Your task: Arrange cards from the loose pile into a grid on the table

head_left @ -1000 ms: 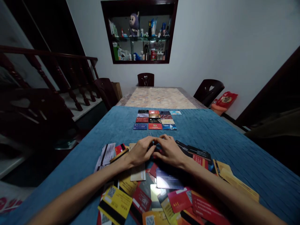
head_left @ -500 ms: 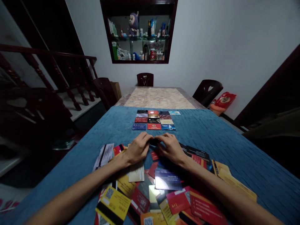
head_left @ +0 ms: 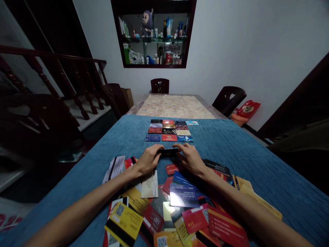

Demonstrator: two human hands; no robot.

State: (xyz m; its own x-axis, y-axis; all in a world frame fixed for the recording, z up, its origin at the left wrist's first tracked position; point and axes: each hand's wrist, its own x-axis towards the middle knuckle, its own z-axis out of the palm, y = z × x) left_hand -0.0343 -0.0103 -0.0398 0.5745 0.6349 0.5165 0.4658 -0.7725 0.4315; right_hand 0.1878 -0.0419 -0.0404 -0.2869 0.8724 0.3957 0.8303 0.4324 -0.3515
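Note:
A dark plastic card (head_left: 169, 151) is held level between my two hands, just above the blue cloth. My left hand (head_left: 148, 160) pinches its left end and my right hand (head_left: 190, 158) its right end. Beyond them, several cards lie in neat rows, among them a red card (head_left: 169, 138), a dark blue card (head_left: 152, 138) and a light blue card (head_left: 192, 123) at the far right. Nearer to me spreads a loose, overlapping pile, with a blue card (head_left: 184, 196), a yellow card (head_left: 123, 223) and a cream card (head_left: 149, 185). My forearms cover parts of it.
The blue cloth (head_left: 108, 147) covers the near part of the table, with a patterned tabletop (head_left: 174, 105) beyond. Chairs stand around it, one at the right (head_left: 228, 100). A wooden railing (head_left: 51, 56) is at left and a shelf cabinet (head_left: 154, 66) in the wall.
My hands have moved slightly apart, so more of the dark card shows between them. The card now lies flatter and wider in view. The rows and the pile stay put.

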